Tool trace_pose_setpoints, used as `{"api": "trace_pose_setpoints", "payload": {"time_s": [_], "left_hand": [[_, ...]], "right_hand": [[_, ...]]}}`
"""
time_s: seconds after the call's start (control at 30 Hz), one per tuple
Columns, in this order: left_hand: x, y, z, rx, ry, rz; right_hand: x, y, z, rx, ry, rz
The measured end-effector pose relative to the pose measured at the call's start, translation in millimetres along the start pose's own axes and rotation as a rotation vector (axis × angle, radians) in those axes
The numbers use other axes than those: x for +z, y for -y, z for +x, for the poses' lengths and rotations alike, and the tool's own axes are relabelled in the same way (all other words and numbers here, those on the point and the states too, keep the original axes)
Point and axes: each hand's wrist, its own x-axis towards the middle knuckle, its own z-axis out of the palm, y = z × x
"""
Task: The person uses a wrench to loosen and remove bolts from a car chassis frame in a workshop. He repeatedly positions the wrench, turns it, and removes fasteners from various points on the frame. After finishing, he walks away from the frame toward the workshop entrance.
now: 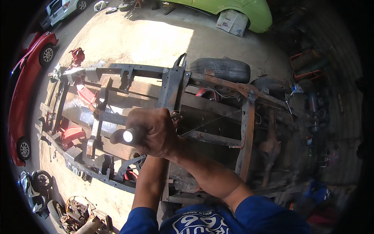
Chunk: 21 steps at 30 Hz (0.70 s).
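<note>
From my distant post I count one vehicle frame (170, 87), one red car (27, 89), one green car (257, 13) and one bright-ended rod (127, 136) above the frame, my right hand (154, 130) fisted round it, left hand mostly hidden behind, grip unclear.

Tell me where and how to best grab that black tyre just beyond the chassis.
Probably take the black tyre by its tread, coming from the far side: that broad, curved surface faces the camera, while the chassis frame overlaps the tyre's near edge in this view, likely leaving less room there.
</note>
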Motion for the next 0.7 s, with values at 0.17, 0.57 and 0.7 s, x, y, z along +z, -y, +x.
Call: {"api": "trace_pose_setpoints", "payload": {"time_s": [0.17, 0.57, 0.7], "left_hand": [[-5, 10, -7, 0.114, -0.121, 0.059], [23, 34, 14, 0.036, -0.154, 0.320], [29, 45, 30, 0.046, -0.149, 0.392]], "right_hand": [[-87, -19, 24, 0.239, 0.179, 0.309], [-125, -15, 33, 0.221, -0.057, 0.217], [-162, 1, 25, 0.173, -0.019, 0.302]]}}
